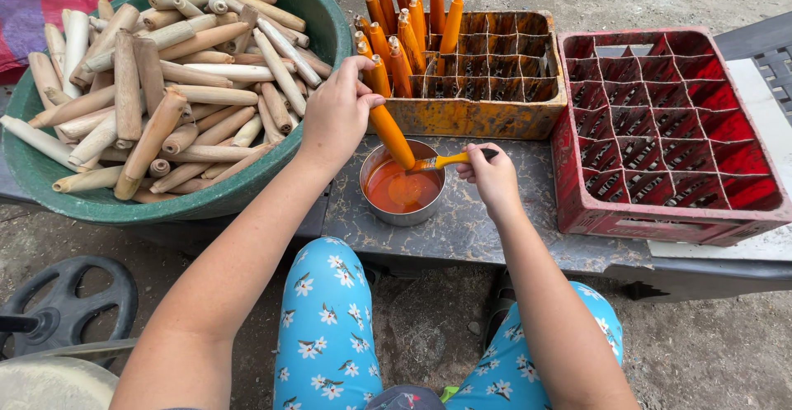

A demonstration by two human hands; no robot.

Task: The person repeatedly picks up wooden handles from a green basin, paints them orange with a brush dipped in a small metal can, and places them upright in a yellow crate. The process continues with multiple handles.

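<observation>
Two hands at work: left hand [337,113] grasping an orange-coated stick [389,129] tilted over the metal paint bowl [402,186] for drips, right hand [491,177] clenched on a brush [437,162] at its tip.

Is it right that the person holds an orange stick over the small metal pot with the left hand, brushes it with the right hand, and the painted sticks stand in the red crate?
Not quite. In the head view the left hand holds the orange stick over the metal pot and the right hand works the brush, but the painted sticks stand in the orange crate; the red crate holds none.
</observation>
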